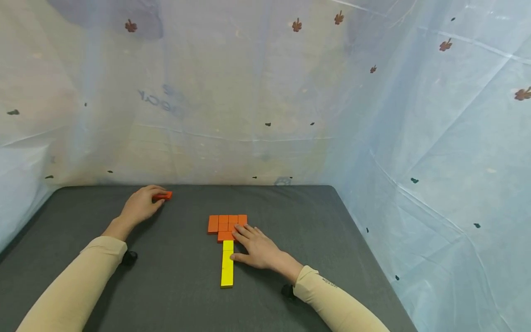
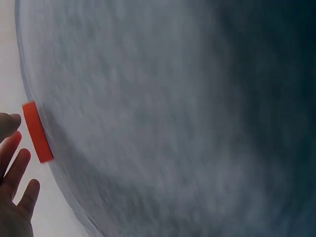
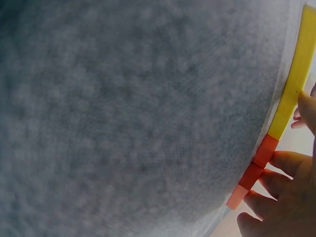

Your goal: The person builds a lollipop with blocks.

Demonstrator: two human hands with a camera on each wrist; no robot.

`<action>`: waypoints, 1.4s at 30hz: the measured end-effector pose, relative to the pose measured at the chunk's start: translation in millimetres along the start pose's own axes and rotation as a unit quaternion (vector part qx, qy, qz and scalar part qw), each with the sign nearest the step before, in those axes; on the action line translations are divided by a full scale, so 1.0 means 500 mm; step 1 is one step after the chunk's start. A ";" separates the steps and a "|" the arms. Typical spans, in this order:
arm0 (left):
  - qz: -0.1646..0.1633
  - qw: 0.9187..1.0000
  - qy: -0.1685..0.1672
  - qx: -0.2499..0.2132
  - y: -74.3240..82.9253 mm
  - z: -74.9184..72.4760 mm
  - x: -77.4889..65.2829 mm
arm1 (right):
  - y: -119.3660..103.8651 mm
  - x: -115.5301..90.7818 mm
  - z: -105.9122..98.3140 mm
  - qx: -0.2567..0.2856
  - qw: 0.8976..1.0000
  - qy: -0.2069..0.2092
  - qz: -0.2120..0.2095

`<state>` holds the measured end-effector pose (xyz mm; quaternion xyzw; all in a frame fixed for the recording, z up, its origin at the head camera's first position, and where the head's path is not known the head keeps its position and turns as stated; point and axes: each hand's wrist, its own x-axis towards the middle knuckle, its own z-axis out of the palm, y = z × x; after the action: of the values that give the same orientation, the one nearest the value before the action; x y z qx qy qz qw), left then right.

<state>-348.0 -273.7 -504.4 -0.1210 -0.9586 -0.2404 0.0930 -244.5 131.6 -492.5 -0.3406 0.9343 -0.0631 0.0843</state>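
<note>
My left hand (image 1: 141, 204) reaches toward the far left part of the table, its thumb and fingers spread around a red-orange block (image 1: 163, 196). In the left wrist view a narrow gap shows between the fingertips and that block (image 2: 37, 132). My right hand (image 1: 258, 248) lies with fingers spread at the right side of a flat group of orange blocks (image 1: 223, 219). Its fingertips overlap the lower right blocks, and the thumb touches the side of a long yellow block (image 1: 227, 271). A short yellow block (image 1: 228, 245) joins the long one to the orange group, forming a stem.
The blocks lie on a dark grey cloth-covered table (image 1: 178, 295). Translucent plastic sheeting (image 1: 215, 92) with small leaf-like marks hangs behind the far edge, and more sheeting (image 1: 435, 184) runs along the right side. Black wrist devices (image 1: 129, 258) are worn at both cuffs.
</note>
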 end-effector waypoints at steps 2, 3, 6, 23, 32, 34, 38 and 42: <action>-0.004 1.000 -0.002 0.009 -0.012 -0.002 0.001 | 0.000 0.000 -0.001 0.001 1.000 0.001 0.001; -0.006 1.000 -0.003 0.014 -0.018 -0.003 0.002 | 0.000 0.001 0.000 0.001 1.000 0.002 0.002; -0.009 1.000 -0.011 0.026 -0.031 -0.006 0.005 | 0.000 0.002 0.001 0.000 1.000 0.001 0.002; -0.020 0.998 -0.033 0.048 -0.041 -0.017 0.017 | -0.001 0.003 0.001 0.004 1.000 -0.003 0.006; -0.017 0.999 -0.044 0.024 -0.035 -0.019 0.015 | 0.001 0.002 0.000 -0.003 1.000 -0.003 0.002; -0.018 0.999 -0.045 0.023 -0.031 -0.019 0.014 | 0.001 0.003 -0.001 -0.003 1.000 -0.004 0.005; -0.015 0.999 -0.048 0.018 -0.017 -0.018 0.012 | -0.001 0.003 -0.002 -0.004 1.000 -0.007 0.012; -0.003 0.999 -0.048 0.013 0.002 -0.015 0.012 | -0.002 0.004 0.000 -0.003 1.000 -0.008 0.013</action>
<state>-352.4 -275.6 -496.4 -0.1282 -0.9654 -0.2220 0.0475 -245.3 129.9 -492.7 -0.3293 0.9381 -0.0562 0.0912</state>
